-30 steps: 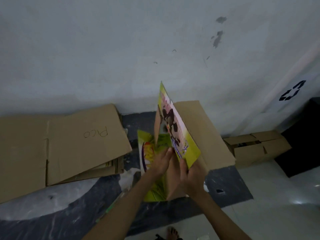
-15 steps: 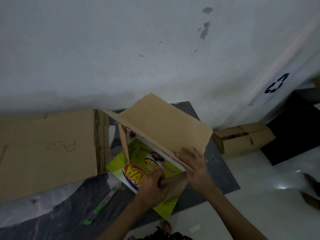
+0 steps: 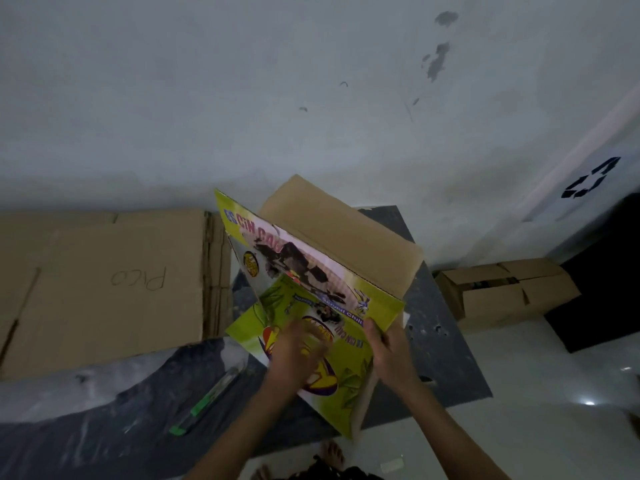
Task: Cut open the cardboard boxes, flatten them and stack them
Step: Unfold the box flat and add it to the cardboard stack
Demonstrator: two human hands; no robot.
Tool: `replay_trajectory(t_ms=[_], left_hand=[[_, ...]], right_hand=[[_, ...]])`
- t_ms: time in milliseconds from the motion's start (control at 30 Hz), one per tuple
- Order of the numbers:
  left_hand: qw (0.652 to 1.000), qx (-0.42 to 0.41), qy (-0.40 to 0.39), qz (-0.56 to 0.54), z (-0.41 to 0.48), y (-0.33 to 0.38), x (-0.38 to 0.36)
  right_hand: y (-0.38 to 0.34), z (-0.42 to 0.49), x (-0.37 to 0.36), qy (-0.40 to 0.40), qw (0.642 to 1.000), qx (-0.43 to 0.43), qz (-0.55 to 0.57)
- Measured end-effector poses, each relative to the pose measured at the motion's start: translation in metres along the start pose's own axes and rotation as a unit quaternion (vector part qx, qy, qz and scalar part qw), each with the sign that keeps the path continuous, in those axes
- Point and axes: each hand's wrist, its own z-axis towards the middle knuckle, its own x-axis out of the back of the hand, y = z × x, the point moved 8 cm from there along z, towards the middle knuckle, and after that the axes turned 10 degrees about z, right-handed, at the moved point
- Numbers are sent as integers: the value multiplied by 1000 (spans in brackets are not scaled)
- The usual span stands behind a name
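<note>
A cut-open cardboard box [image 3: 346, 233] with yellow-green printed panels and a plain brown inside stands half unfolded on the dark mat. My right hand [image 3: 389, 348] grips the edge of a printed panel, thumb on top. My left hand [image 3: 294, 351] is blurred and lies flat on the lower printed panel [image 3: 343, 372]. Left of the box lies a stack of flattened brown cardboard [image 3: 104, 289] with handwriting on its top sheet.
A green-tipped cutter [image 3: 207, 400] lies on the dark mat [image 3: 446, 368] left of my arms. An unflattened brown box [image 3: 502, 289] sits against the wall at the right, beside a black bin [image 3: 609, 271]. My bare toes [image 3: 332, 452] show at the bottom.
The box has been turned and opened out: its printed panels now face up where the brown flap covered them. My left hand went from gripping an edge to lying flat on the lower panel.
</note>
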Motion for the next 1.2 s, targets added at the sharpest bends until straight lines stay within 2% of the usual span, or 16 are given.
replay_trajectory(t_ms=[33, 67, 100, 167, 267, 333, 433, 600, 667, 767, 867, 967, 1067, 1100, 1167, 1200], left_hand=[[988, 90, 119, 25, 9, -19, 29], [962, 189, 193, 41, 14, -39, 52], [940, 268, 210, 27, 21, -55, 66], [927, 340, 155, -28, 43, -74, 74], [965, 253, 45, -50, 73, -50, 65], [978, 203, 33, -35, 76, -27, 61], [971, 219, 32, -92, 69, -24, 46], [902, 310, 59, -294, 55, -34, 10], [872, 339, 69, -346, 47, -43, 0], [844, 383, 87, -365, 29, -75, -6], [820, 411, 103, -385, 11, -98, -7], [789, 426, 130, -423, -1, -112, -4], [747, 453, 149, -463, -12, -124, -11], [748, 458, 154, -454, -14, -129, -14], [745, 488, 134, -434, -23, -131, -31], [739, 499, 115, -438, -26, -139, -48]], right_hand=[[-4, -2, -1, -2, 1000, 16, 1], [-8, -3, 0, 6, 1000, 28, 6], [-9, -4, 6, 17, 999, 39, 10], [-12, -6, 22, 41, 997, 57, 11], [-16, -2, 60, 85, 995, 45, 26], [-25, 6, 88, 113, 993, 43, 15], [-48, 21, 113, 106, 993, 44, -10], [-45, 46, 114, -7, 990, 106, -93], [-8, 51, 115, -24, 991, 59, -118], [57, 49, 99, -106, 976, -39, -183], [88, 38, 61, -204, 951, -88, -214], [121, 32, 27, -294, 907, -100, -284], [173, 24, 15, -376, 840, -139, -366], [183, 20, 14, -398, 814, -137, -400], [191, 16, 10, -429, 807, -125, -386], [187, 18, 11, -420, 827, -131, -349]])
